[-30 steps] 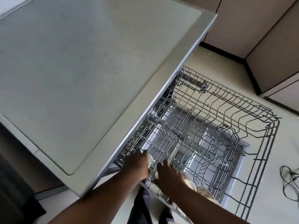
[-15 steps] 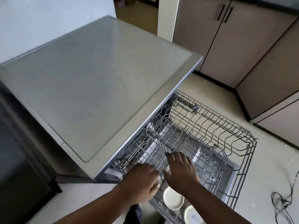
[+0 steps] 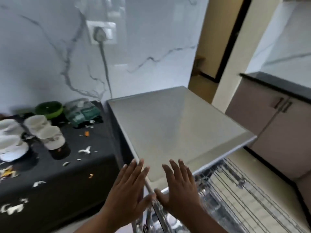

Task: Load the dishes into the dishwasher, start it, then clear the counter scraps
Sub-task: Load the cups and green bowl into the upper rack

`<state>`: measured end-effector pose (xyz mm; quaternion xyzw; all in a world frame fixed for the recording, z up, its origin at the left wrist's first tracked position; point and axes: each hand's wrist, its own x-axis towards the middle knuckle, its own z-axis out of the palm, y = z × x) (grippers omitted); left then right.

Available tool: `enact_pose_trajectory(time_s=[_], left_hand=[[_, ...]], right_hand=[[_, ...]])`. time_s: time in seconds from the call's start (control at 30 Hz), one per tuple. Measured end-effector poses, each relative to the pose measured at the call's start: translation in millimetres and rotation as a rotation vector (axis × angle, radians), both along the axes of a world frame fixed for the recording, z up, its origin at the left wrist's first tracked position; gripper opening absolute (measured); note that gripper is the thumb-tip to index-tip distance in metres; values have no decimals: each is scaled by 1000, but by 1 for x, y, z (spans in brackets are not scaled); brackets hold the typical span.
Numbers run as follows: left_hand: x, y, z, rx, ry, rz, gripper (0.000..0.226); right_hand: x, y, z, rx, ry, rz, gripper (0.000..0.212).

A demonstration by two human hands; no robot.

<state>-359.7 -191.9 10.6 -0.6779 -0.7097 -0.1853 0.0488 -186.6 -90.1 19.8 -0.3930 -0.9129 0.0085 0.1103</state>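
Standing there, I figured the risk was the cups (image 3: 42,132) on the counter (image 3: 70,179): packed tight among scraps (image 3: 85,150), so a quick grab could knock one over. Both hands were flat, fingers straight, holding nothing, the left hand (image 3: 127,197) and right hand (image 3: 178,190) hovering over the dishwasher (image 3: 181,128) corner. Cups sat well left of the fingers (image 3: 134,167); the rack (image 3: 244,195) stuck out on the right.

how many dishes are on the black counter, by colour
White ceramic cups and dishes: 4
Green round bowl: 1
Total: 5, though blur makes the white stack at the left edge hard to separate.
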Motion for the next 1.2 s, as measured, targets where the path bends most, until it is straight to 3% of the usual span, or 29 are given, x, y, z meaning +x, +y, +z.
enact_pose_trajectory(time_s=[0.3, 0.53, 0.83, 1.07, 1.2], left_hand=[[-161, -100, 14, 115, -34, 329, 78], [-277, -177, 10, 172, -94, 557, 83], [-396, -200, 26, 253, -522, 1028, 90], [-444, -178, 15, 147, -628, 990, 106], [-447, -170, 10, 159, -628, 969, 99]], right_hand=[[-184, -56, 22, 66, 81, 277, 79], [-317, -109, 23, 40, 0, 397, 81], [-407, -133, 44, 1, -9, 483, 78], [-424, -131, 38, -18, -28, 455, 79], [-424, -124, 33, 9, -31, 448, 77]])
